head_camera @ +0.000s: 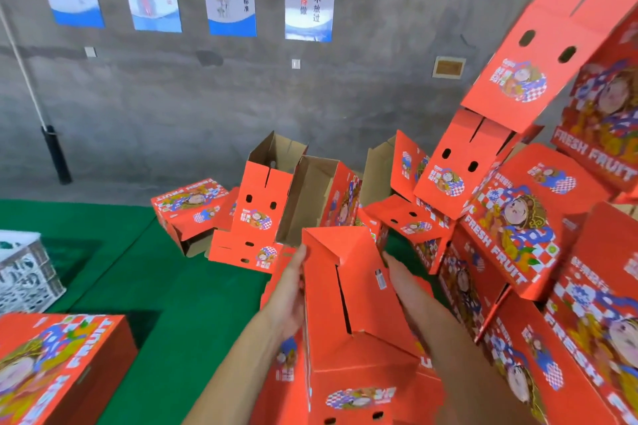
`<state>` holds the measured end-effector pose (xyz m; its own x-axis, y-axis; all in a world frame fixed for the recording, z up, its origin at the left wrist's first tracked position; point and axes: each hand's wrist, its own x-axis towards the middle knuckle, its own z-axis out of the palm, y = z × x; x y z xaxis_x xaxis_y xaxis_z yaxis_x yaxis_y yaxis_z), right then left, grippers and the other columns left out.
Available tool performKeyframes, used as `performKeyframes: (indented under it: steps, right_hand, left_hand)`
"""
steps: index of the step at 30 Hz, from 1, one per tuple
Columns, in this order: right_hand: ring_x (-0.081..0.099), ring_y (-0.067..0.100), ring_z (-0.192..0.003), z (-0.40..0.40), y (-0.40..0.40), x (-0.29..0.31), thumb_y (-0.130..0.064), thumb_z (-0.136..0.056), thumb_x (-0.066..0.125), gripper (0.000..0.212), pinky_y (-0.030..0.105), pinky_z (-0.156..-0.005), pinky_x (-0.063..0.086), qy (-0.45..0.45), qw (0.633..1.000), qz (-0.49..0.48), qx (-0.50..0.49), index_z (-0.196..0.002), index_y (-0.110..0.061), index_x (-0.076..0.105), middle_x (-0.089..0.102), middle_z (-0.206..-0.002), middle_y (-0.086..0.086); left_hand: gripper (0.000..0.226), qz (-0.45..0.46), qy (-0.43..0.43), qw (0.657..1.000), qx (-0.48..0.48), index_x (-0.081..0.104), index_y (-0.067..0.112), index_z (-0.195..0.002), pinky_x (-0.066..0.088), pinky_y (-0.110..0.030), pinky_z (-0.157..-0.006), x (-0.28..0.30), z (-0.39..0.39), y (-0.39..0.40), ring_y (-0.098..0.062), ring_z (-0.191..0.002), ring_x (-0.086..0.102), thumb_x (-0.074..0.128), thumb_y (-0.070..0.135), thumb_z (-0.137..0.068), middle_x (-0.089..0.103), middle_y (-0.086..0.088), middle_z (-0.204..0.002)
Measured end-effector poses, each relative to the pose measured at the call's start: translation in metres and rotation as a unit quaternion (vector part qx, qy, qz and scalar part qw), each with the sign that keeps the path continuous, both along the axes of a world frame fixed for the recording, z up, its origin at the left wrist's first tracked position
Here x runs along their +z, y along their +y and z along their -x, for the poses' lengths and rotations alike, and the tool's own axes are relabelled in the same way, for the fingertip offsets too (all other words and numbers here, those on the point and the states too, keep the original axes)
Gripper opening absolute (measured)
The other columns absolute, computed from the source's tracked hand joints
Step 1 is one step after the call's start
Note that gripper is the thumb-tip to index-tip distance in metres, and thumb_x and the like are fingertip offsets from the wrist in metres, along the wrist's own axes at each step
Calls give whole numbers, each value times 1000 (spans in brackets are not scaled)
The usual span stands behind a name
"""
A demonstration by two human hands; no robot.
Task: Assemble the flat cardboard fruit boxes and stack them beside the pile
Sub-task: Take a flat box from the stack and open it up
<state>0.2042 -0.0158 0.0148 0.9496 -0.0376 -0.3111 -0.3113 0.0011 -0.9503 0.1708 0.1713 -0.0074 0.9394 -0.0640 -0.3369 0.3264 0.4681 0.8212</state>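
I hold a red cardboard fruit box (355, 290) in front of me, its folded bottom flaps facing up. My left hand (291, 290) lies flat against its left side with straight fingers. My right hand (402, 281) presses its right side, mostly hidden behind the box edge. To the right rises a tall heap of assembled red boxes (538, 217) printed "FRESH FRUIT". A stack of flat boxes (51, 366) sits at lower left.
More assembled boxes (262, 214) lie tumbled on the green floor mat (145, 269) by the grey wall. A white perforated crate (24, 272) stands at the left edge. Posters hang on the wall; a black post (57, 155) leans at left.
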Motion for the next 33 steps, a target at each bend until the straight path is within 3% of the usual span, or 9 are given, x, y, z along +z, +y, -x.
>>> performKeyframes:
  steps: [2,7,12,16,19,22,26,28,33]
  right_hand:
    - [70,9,-65,-11,-13,2,-33,-109,48,32,12,-51,49,-23,999,-31,2,-102,-14,73,75,-94,-1]
    - [72,-8,-78,6,-15,-14,-51,-98,62,29,16,-64,57,-98,994,-46,5,-102,-27,79,77,-87,-22]
    - [77,33,-94,19,-25,-36,-63,-92,63,63,41,-80,61,52,998,-36,-22,-116,-6,74,78,-103,18]
    - [78,23,-75,25,-39,-38,-71,-94,53,59,31,-50,59,45,992,-100,-56,-100,-18,78,80,-90,7]
    - [77,22,-71,26,-39,-36,-67,-99,45,60,30,-53,58,30,979,-189,-66,-86,-22,81,80,-83,3]
    - [77,14,-82,26,-28,-29,-50,-101,56,32,30,-63,61,-55,985,-156,-43,-100,-31,81,78,-98,-2]
    - [64,14,-112,22,-16,-28,-27,-105,55,31,40,-99,52,-153,987,18,-56,-131,-41,61,66,-125,-5]
    - [65,12,-104,22,-16,-30,-21,-105,51,29,34,-88,52,-183,981,49,-47,-119,-43,62,69,-117,-7]
    - [61,22,-116,17,-21,-47,-18,-107,43,42,34,-90,48,-169,979,108,-47,-148,-22,49,62,-135,2]
  left_hand:
    - [56,21,-41,999,-8,71,13,-130,50,-50,-109,7,-7,6,-30,-120,69,57,58,-99,73,-14,-125]
    - [57,-56,-46,997,25,73,19,-129,54,-53,-103,-2,-14,4,-31,-115,71,63,62,-93,75,-12,-122]
    - [86,-95,39,994,-45,77,17,-122,56,-50,-102,-34,6,-17,-31,-111,73,64,84,-68,76,-12,-120]
    - [75,-125,5,991,-42,71,18,-131,46,-53,-113,-26,4,-30,-31,-120,67,58,75,-85,73,-12,-126]
    - [55,-190,-134,973,-10,64,30,-139,43,-41,-117,-1,6,-31,-11,-128,61,68,58,-92,65,4,-139]
    - [65,-388,-247,884,-86,55,32,-144,33,-35,-123,29,12,-29,-8,-147,40,81,24,-85,41,-3,-159]
    - [93,-723,-76,645,-235,21,30,-159,30,-51,-122,38,26,-41,-46,-156,7,78,39,-86,-28,-16,-167]
    - [99,-737,-76,628,-238,12,32,-162,36,-49,-118,33,32,-44,-45,-154,20,77,44,-88,-36,-14,-165]
    - [109,-773,-87,586,-228,-1,32,-164,42,-47,-112,21,36,-54,-40,-151,28,76,48,-88,-39,-12,-163]
